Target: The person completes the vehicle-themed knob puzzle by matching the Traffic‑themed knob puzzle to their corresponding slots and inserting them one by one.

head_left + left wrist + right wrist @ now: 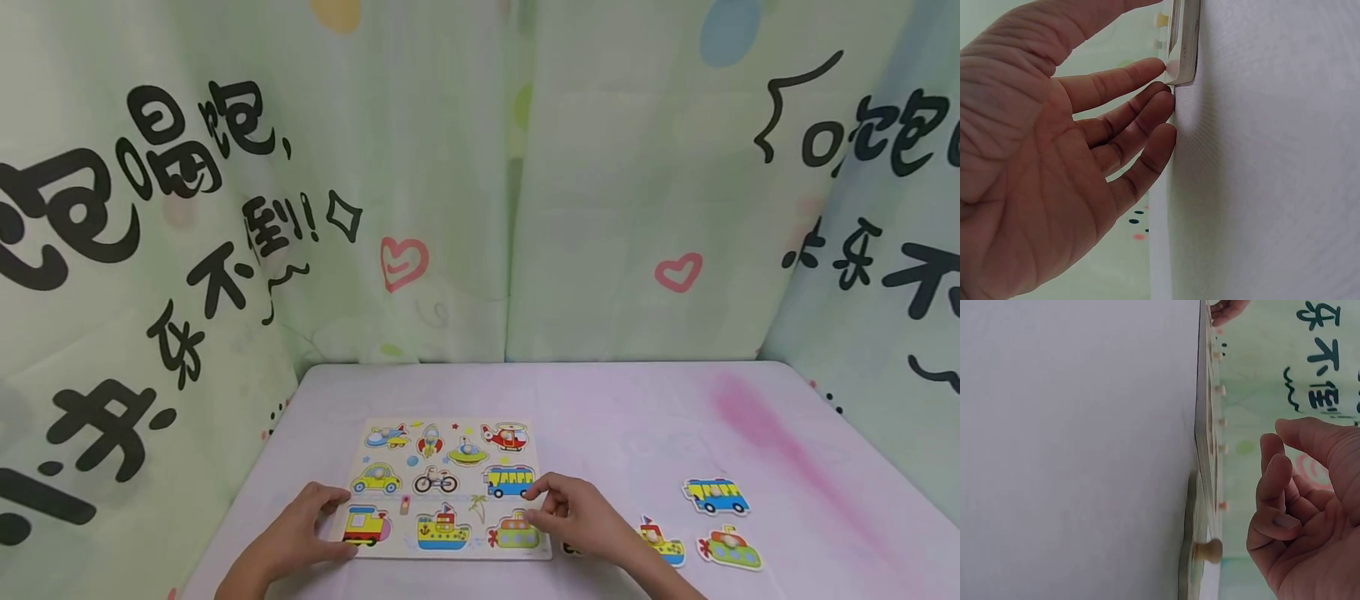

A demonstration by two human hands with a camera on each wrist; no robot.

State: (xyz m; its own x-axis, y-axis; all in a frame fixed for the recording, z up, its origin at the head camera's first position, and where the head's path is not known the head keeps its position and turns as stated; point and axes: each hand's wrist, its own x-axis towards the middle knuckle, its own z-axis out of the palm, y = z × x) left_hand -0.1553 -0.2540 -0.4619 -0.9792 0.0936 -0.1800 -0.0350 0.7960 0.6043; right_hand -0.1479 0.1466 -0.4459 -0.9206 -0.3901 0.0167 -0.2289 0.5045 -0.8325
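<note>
The left hand (294, 533), fingers apart, touched the puzzle board (405, 546). The loose bus (716, 497) lay right of the empty right hand's (581, 510) parted fingers.

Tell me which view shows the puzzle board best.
The head view: the puzzle board appears nearly whole, printed face visible. The left wrist view catches only one corner; the right wrist view shows it edge-on, pictures unreadable.
</note>
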